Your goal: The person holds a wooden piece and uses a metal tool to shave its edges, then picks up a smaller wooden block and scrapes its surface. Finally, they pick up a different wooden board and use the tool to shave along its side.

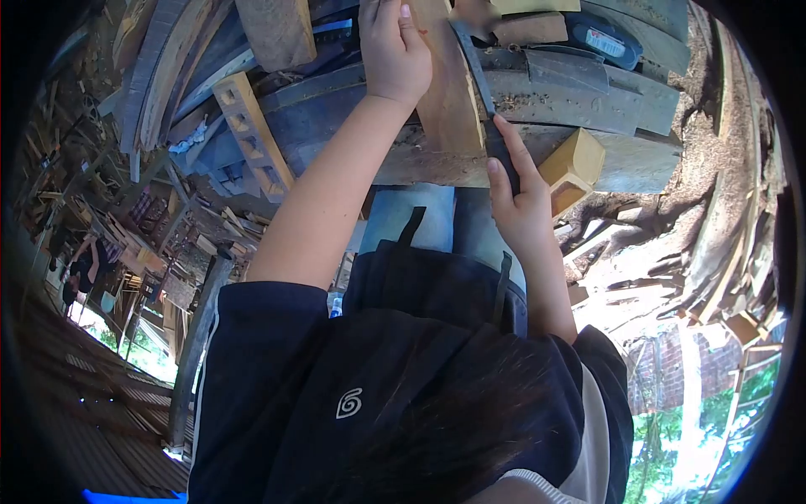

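Observation:
My left hand lies on a light wooden board at the top centre, its fingers pressed together along the board and partly cut off by the frame's edge. In my right hand is a file-like tool, a long narrow dark metal bar with a black handle. The fingers wrap round this handle, the forefinger stretched along it. The metal bar lies against the board's right edge, pointing away from me. Beneath the board is a worn workbench of grey planks.
A yellowish hollowed wood block stands beside my right hand. Left of my left forearm leans a wooden piece with square holes. At the back right sits a dark blue object with a white label. Wood scraps litter the ground at right.

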The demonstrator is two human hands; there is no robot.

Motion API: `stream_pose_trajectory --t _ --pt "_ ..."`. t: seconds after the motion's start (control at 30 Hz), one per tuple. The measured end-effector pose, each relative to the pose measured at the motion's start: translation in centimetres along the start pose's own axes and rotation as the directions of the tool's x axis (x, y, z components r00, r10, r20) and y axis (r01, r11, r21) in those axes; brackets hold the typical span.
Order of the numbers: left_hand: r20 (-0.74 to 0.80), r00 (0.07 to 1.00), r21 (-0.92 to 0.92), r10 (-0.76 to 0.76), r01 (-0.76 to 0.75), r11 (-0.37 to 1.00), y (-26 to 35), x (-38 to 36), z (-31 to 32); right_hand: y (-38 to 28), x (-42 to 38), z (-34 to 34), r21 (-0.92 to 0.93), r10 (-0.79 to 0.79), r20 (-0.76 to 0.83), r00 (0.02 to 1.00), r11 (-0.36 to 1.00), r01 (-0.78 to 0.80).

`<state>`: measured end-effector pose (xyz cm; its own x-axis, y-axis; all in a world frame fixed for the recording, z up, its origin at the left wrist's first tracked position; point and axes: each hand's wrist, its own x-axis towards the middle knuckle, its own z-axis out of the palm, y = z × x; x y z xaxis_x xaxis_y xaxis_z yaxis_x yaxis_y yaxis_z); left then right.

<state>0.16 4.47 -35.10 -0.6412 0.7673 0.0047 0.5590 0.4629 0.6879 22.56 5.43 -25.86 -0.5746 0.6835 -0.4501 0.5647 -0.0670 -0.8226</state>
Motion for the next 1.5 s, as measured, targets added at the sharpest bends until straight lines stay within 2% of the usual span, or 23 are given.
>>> stream_pose_trajectory --t 0.07,0.2,0.3,0.5,0.57,0.7,0.77,0.8,0.9,0.97,1.0,1.07,1.1,1.2,1.23,1.27,1.3,1.5 --pt "0.003 1.0 -0.01 -0.016 0.016 1.0 0.0 0.0 -0.1 -1.1 0.1 -0.4 0.026 0.184 0.098 0.978 0.982 -0.188" --pt "-0.009 1.0 0.01 0.009 -0.009 1.0 0.0 -0.1 -0.1 -2.1 0.2 -0.4 -0.024 0.206 0.089 0.974 0.978 -0.205" --pt "-0.005 1.0 0.014 0.005 -0.005 1.0 0.1 -0.1 -0.1 -2.4 0.5 -0.4 -0.046 0.154 0.045 0.987 0.987 -0.152" --pt "-0.008 1.0 0.019 0.007 -0.006 1.0 0.2 -0.1 -0.1 -2.0 0.8 -0.2 -0.14 0.228 0.081 0.97 0.966 -0.216" --pt "0.001 1.0 0.024 -0.016 0.016 1.0 0.3 -0.1 -0.2 -1.6 0.6 0.6 -0.086 0.131 0.02 0.991 0.988 -0.129" --pt "-0.006 1.0 -0.002 0.004 -0.004 1.0 0.0 -0.2 -0.1 -2.2 0.7 0.9 -0.078 0.102 -0.015 0.995 0.992 -0.102" --pt "-0.008 1.0 0.001 0.012 -0.012 1.0 -0.1 -0.2 0.0 -2.8 0.8 0.7 -0.065 0.208 0.026 0.978 0.976 -0.206" --pt "-0.012 1.0 0.003 0.015 -0.015 1.0 -0.2 -0.2 0.0 -2.7 0.7 0.7 -0.068 0.208 0.026 0.978 0.976 -0.205" --pt "-0.02 1.0 0.0 0.019 -0.019 1.0 0.0 -0.1 0.0 -2.0 2.6 1.2 -0.09 0.187 0.018 0.982 0.979 -0.185" --pt "-0.018 1.0 -0.002 0.018 -0.018 1.0 0.4 -0.3 -0.2 -2.7 7.1 1.8 -0.106 -0.084 -0.119 0.989 0.992 0.072" --pt "-0.009 1.0 0.0 0.003 -0.003 1.0 0.5 -0.5 -0.4 -3.2 7.2 1.6 -0.106 -0.088 -0.124 0.988 0.992 0.075" --pt "-0.01 1.0 -0.003 0.004 -0.005 1.0 0.4 0.0 -0.4 -4.2 7.3 1.0 -0.056 0.084 -0.042 0.996 0.995 -0.086" --pt "-0.004 1.0 -0.006 0.0 0.0 1.0 0.4 -0.2 -0.4 -4.3 6.4 0.5 -0.036 0.116 -0.022 0.993 0.992 -0.117" --pt "0.0 1.0 -0.022 -0.006 0.006 1.0 0.3 -0.1 -0.3 0.1 2.8 0.7 0.029 0.073 0.042 0.996 0.997 -0.075" --pt "0.011 1.0 -0.026 -0.013 0.013 1.0 0.1 -0.1 -0.3 -0.7 2.2 0.2 0.025 0.069 0.047 0.997 0.997 -0.07" --pt "0.007 1.0 -0.025 -0.019 0.019 1.0 0.0 0.0 -0.3 -1.7 1.5 -0.4 0.23 0.251 0.162 0.954 0.931 -0.283" --pt "0.012 1.0 -0.004 -0.004 0.004 1.0 -0.1 -0.1 -0.3 -2.2 1.0 -0.7 0.393 0.397 0.308 0.865 0.775 -0.495" --pt "0.035 0.999 -0.01 -0.012 0.012 1.0 0.3 0.0 -0.5 -1.1 1.3 -1.3 0.463 0.364 0.416 0.833 0.704 -0.538"
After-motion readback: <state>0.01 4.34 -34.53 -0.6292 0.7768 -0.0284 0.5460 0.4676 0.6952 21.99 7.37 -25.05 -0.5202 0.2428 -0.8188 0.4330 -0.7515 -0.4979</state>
